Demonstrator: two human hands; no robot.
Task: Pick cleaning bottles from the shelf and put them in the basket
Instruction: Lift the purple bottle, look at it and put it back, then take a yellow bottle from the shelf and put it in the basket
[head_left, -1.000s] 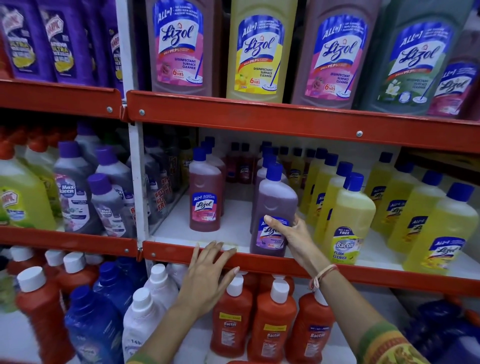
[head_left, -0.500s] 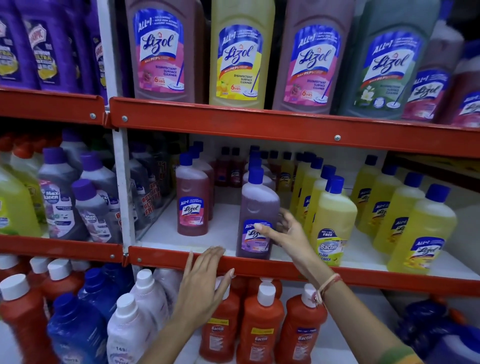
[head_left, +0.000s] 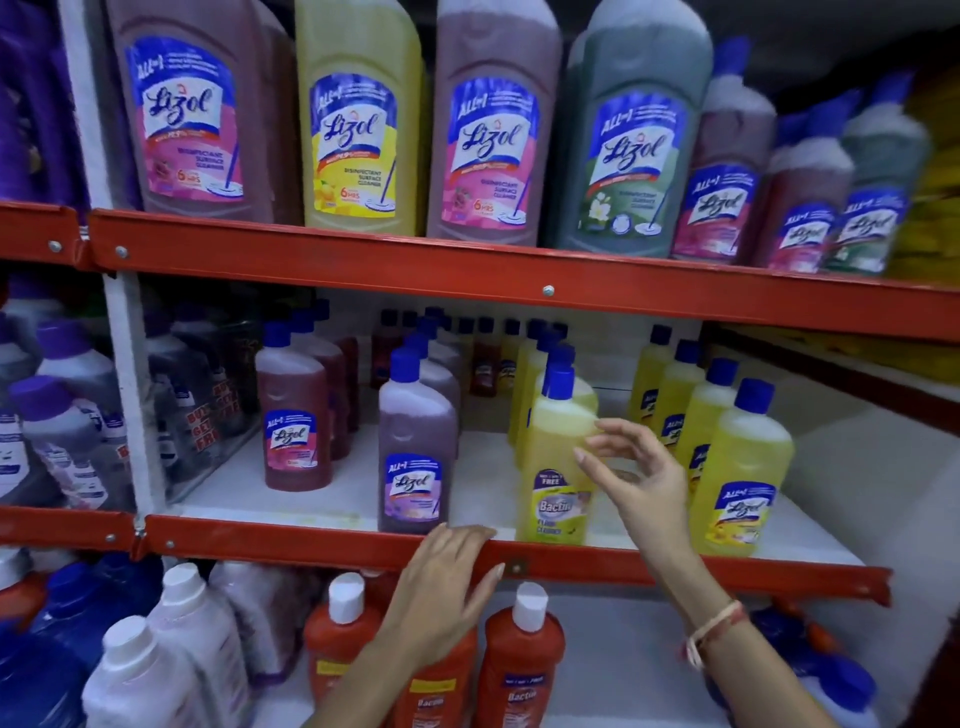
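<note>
Right hand (head_left: 641, 480) open beside yellow bottle (head_left: 558, 457)

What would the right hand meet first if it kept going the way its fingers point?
Most likely the yellow Bactin floor cleaner bottle: the right hand is open, fingers aimed left at its shoulder. Whether they already touch is unclear.

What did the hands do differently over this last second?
The right hand let go of the purple Lizol bottle and moved right, now open beside the yellow Bactin bottle. The left hand stayed on the red shelf edge; the purple bottle stayed standing.
</note>
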